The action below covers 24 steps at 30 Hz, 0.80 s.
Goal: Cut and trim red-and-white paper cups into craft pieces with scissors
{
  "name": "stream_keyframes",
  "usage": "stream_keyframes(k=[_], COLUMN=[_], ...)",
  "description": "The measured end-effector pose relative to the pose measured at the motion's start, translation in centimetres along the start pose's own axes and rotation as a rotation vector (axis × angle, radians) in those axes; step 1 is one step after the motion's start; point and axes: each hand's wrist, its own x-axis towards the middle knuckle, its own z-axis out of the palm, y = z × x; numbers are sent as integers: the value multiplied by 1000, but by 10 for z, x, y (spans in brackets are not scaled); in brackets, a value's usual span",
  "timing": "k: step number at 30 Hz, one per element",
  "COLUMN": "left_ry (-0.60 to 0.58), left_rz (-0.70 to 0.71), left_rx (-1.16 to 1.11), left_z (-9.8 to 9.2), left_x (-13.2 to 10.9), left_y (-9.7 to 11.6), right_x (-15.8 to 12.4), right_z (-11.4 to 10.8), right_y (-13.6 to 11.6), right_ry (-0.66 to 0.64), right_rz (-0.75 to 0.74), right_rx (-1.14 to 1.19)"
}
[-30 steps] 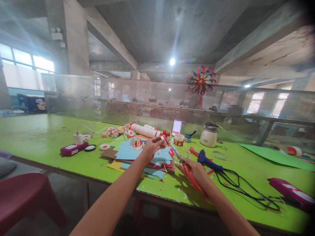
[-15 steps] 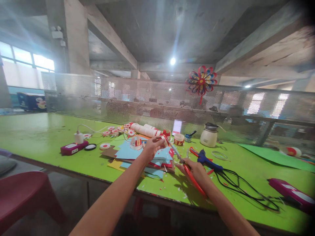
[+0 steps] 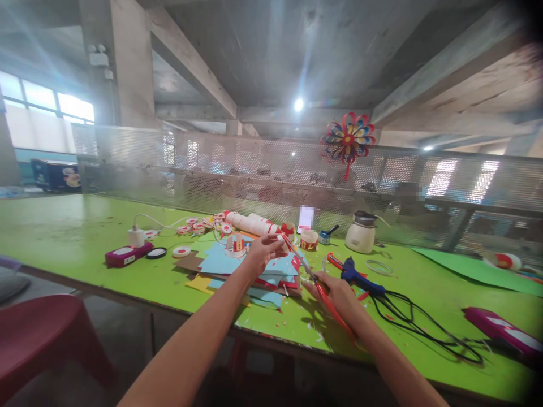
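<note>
My left hand (image 3: 262, 252) pinches a small white and red paper piece (image 3: 281, 242) above a stack of coloured paper. Its exact shape is partly hidden by my fingers. In my right hand (image 3: 335, 291) are scissors (image 3: 326, 301) with red handles, their blades pointing up and left to the paper piece. The blade tips meet the piece near my left fingertips; whether they are parted is hard to see. Beneath both hands lie light blue sheets (image 3: 220, 261). Just right of the scissors rests a blue glue gun (image 3: 354, 275).
White paper tubes (image 3: 250, 223) lie behind the sheets. A paper cup piece (image 3: 309, 241), a small blue jar (image 3: 324, 237) and a beige kettle (image 3: 360, 233) stand farther back. Power strips (image 3: 127, 255) sit left and right. A paper flower (image 3: 348, 139) hangs on the mesh partition (image 3: 237, 169).
The scissors' handles look closer together than before, and the blades have shifted slightly. My left hand keeps nearly the same place with the paper piece.
</note>
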Motion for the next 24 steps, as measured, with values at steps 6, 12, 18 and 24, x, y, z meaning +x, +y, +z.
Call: stream_keyframes(k=[6, 12, 18, 24], left_ry=[-3, -3, -26, -4], left_rz=[4, -1, -7, 27], left_rx=[9, -1, -19, -2], left_z=[1, 1, 0, 0], left_x=[-1, -1, -1, 0], left_y=[-2, -2, 0, 0], right_x=[1, 1, 1, 0], right_z=[1, 4, 4, 1], right_y=[3, 6, 5, 1], right_ry=[-6, -15, -10, -14], right_rz=[14, 22, 30, 19], right_rx=[-23, -41, -68, -55])
